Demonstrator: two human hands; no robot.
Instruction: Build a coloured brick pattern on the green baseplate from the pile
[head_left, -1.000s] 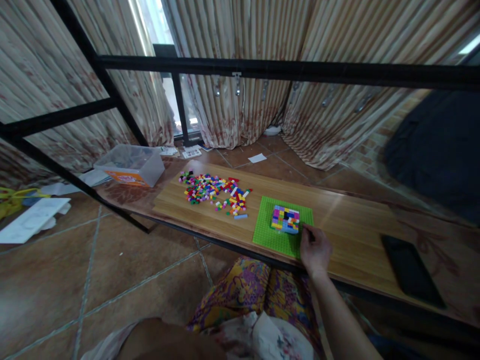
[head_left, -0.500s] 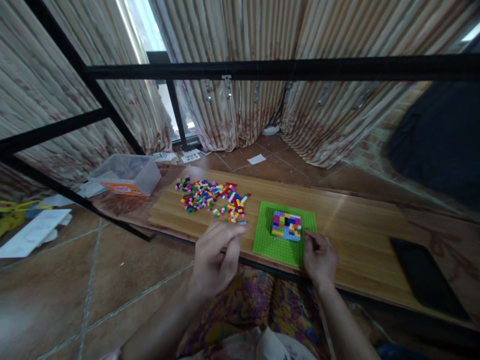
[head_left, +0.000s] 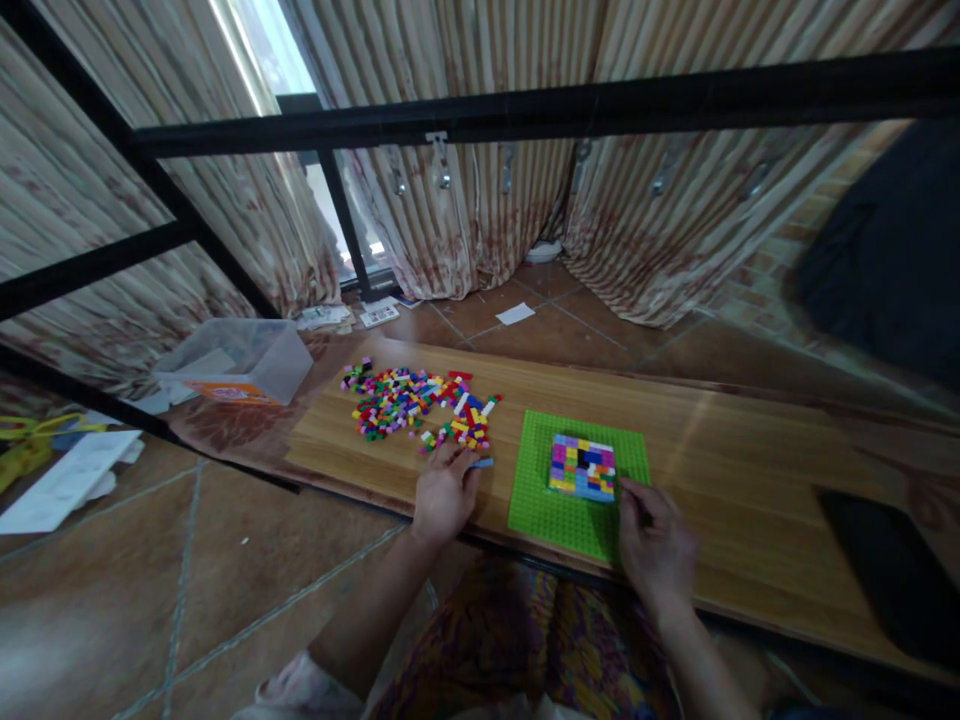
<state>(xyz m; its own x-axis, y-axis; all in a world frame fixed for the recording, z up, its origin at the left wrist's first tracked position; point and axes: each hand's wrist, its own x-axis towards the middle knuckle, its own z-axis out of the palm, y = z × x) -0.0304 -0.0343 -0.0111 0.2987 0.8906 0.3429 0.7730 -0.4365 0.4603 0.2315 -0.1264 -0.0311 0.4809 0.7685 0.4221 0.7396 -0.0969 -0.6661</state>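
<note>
My left hand [head_left: 445, 496] is low over the wooden board, its bent fingers at the near edge of a pile of small coloured building bricks [head_left: 405, 398]. A flat light-blue brick [head_left: 484, 462] lies by its thumb; the fingers look apart, with nothing visibly held. My right hand [head_left: 660, 545] rests at the right edge of the green baseplate [head_left: 529, 500]. Its thumb and forefinger are pinched beside the multicoloured block of bricks [head_left: 583, 467] built on that plate. Whatever may be between them is too small to make out. A dark gap shows in the block's top.
A clear plastic box [head_left: 240, 360] with an orange label stands past the board's left end. At the right lies a dark flat slab, perhaps a phone or tablet [head_left: 889, 570]. A black metal bar [head_left: 525, 115] crosses in front of the curtains. Papers lie on the tiled floor.
My left hand has come down from above the board's front edge to the pile, its fingers reaching forward. The right hand stays by the block. The whole view has shifted slightly.
</note>
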